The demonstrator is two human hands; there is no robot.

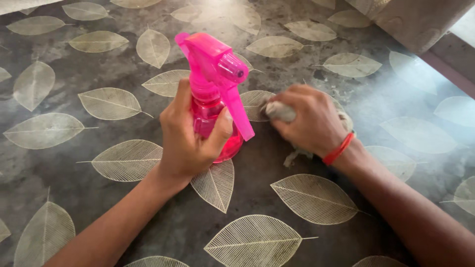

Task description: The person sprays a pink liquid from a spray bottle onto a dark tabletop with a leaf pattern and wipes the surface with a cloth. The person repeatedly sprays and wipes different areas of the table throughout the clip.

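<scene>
I saw the left hand [190,141] wrapped around the pink spray bottle [215,94], which stood upright on the leaf-patterned table [99,163], nozzle aimed right. Just beside it, the right hand [307,121] was curled over a pale cloth [279,111], pressing it down. A red band [339,149] circled that wrist; nothing lay between them.

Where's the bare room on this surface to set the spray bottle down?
Open patches: left of the left hand toward the picture's left edge, and the near strip between both forearms. Crowded at the middle, where the pink spray bottle stands beside the right hand pressing a cloth on the leaf-patterned table cover.
</scene>
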